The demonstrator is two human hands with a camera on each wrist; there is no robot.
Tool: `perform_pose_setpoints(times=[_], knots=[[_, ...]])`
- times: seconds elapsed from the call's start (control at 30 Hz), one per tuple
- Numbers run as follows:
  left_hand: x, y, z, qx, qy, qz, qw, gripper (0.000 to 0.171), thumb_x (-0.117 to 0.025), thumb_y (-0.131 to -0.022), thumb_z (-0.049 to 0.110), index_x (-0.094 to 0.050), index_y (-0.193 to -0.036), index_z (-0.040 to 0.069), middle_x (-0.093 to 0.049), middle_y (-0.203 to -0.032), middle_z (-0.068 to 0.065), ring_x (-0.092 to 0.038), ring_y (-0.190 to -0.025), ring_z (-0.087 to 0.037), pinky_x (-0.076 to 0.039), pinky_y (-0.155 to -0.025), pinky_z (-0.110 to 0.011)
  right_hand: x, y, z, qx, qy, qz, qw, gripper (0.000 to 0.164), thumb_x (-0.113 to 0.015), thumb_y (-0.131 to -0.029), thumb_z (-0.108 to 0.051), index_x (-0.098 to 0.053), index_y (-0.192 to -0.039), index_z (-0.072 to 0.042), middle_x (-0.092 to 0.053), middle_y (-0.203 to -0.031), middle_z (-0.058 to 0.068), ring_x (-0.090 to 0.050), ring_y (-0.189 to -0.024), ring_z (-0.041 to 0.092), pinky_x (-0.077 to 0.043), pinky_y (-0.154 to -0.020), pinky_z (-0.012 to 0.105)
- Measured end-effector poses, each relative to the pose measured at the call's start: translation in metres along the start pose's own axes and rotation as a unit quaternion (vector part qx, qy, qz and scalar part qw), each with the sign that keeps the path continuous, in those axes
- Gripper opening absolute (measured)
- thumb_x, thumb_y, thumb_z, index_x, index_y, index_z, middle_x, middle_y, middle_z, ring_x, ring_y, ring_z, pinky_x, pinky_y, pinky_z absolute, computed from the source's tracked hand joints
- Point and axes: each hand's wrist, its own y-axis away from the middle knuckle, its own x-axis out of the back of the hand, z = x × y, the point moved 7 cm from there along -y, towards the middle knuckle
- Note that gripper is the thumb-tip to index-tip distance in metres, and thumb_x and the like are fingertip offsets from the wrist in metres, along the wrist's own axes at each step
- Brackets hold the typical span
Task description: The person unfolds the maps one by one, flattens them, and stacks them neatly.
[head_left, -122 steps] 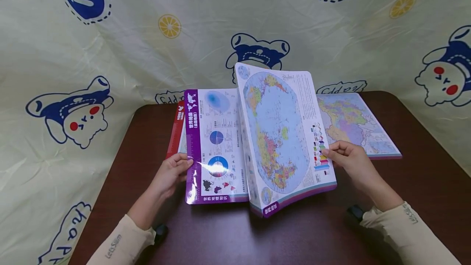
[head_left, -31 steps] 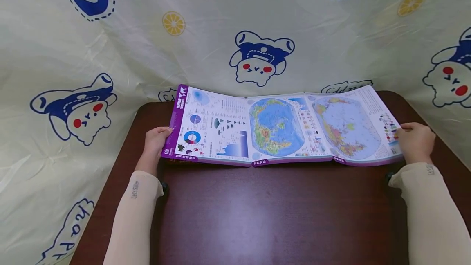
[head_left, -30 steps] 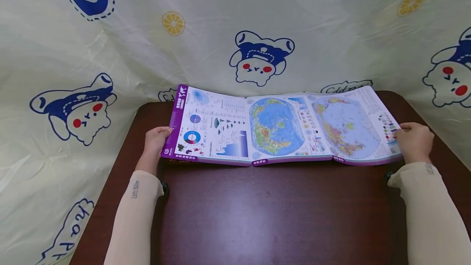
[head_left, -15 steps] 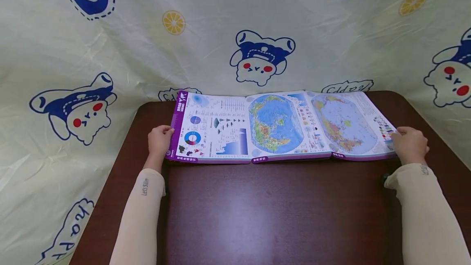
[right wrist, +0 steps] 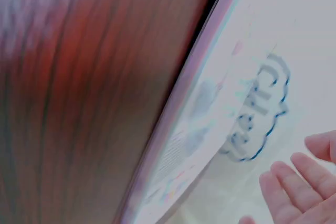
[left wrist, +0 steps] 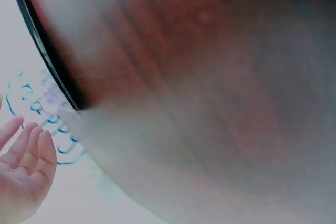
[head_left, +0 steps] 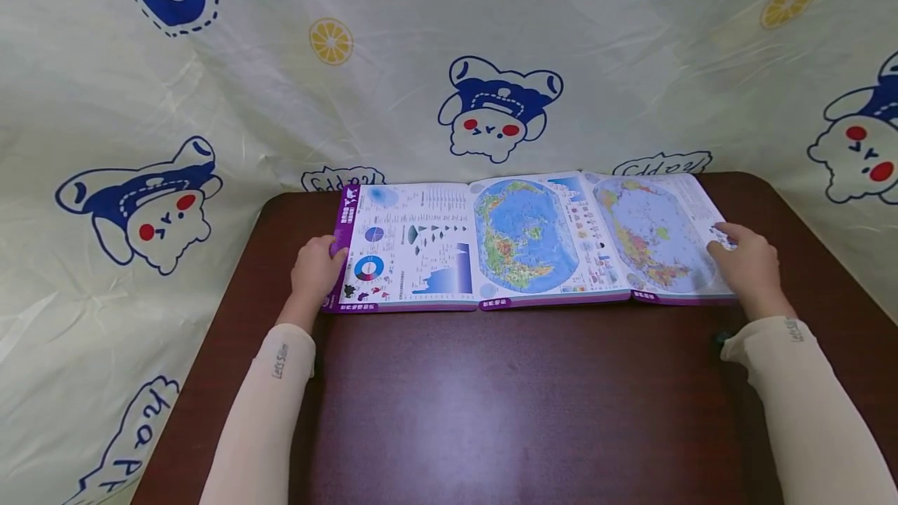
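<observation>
A fold-out world map (head_left: pixel 526 240) with a purple border lies spread in three panels at the far side of the table. Its left panel carries charts; the other two bear oval world maps. My left hand (head_left: pixel 316 275) is at the map's left edge, thumb over the purple strip. Over the right panel's outer edge, my right hand (head_left: pixel 751 263) reaches with thumb and forefinger extended. In the left wrist view, the left hand (left wrist: pixel 31 166) shows loosely straightened fingers. The right hand (right wrist: pixel 299 192) likewise has spread fingers in the right wrist view, beside the map (right wrist: pixel 194 114).
The dark brown wooden table (head_left: pixel 519 388) stretches toward me in front of the map. Behind it hangs a pale curtain (head_left: pixel 393 107) printed with blue cartoon bears and orange slices, close against the table's far edge.
The map, partly folded in both hands earlier, was unfolded and laid flat over a red-edged sheet and another map, now hidden. Both hands loosened at its edges; the right shifted left.
</observation>
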Motion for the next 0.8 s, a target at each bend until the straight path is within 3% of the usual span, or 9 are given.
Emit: perform_pose_setpoints(times=[0.07,0.2,0.47,0.63,0.8], knots=[[-0.003,0.002,0.012,-0.041,-0.041,-0.008,0.9983,0.043,-0.055,-0.09,0.025,-0.049,-0.125,0.001,-0.047,-0.121,-0.019,-0.045,-0.107,-0.034,-0.04,-0.089,-0.05,-0.005,0.003,-0.012,0.038,0.013,-0.008,0.999,0.058,-0.038,-0.094,-0.037,-0.029,-0.137,0.001,-0.03,-0.13,0.036,-0.027,-0.116,0.053,-0.022,-0.091,0.064],[-0.013,0.008,0.039,-0.129,-0.106,-0.032,0.9855,0.046,-0.058,-0.088,0.028,-0.05,-0.125,0.001,-0.045,-0.128,-0.017,-0.04,-0.115,-0.035,-0.033,-0.096,-0.049,-0.019,0.011,-0.033,0.113,0.051,-0.033,0.992,0.056,-0.043,-0.093,-0.034,-0.033,-0.135,0.002,-0.036,-0.123,0.038,-0.032,-0.112,0.054,-0.026,-0.088,0.065],[-0.037,0.037,0.078,-0.272,-0.13,-0.127,0.9451,0.069,-0.064,-0.079,0.044,-0.043,-0.133,0.006,-0.04,-0.135,-0.013,-0.034,-0.124,-0.03,-0.025,-0.102,-0.043,-0.054,0.042,-0.065,0.197,0.079,-0.143,0.967,0.074,-0.06,-0.084,-0.042,-0.029,-0.138,-0.001,-0.031,-0.132,0.034,-0.03,-0.118,0.05,-0.025,-0.091,0.062],[-0.049,0.052,0.084,-0.301,-0.146,-0.172,0.9264,0.082,-0.067,-0.073,0.051,-0.037,-0.137,0.008,-0.036,-0.139,-0.01,-0.031,-0.126,-0.03,-0.023,-0.103,-0.045,-0.073,0.058,-0.073,0.243,0.083,-0.194,0.947,0.086,-0.071,-0.076,-0.037,-0.026,-0.139,0.001,-0.025,-0.138,0.03,-0.024,-0.123,0.048,-0.022,-0.095,0.059],[-0.058,0.055,0.082,-0.311,-0.164,-0.18,0.9187,0.075,-0.066,-0.076,0.046,-0.039,-0.136,0.01,-0.036,-0.139,-0.009,-0.032,-0.126,-0.029,-0.027,-0.101,-0.045,-0.085,0.063,-0.074,0.267,0.096,-0.208,0.936,0.078,-0.071,-0.077,-0.022,-0.028,-0.138,0.002,-0.027,-0.137,0.03,-0.025,-0.124,0.045,-0.023,-0.096,0.057]])
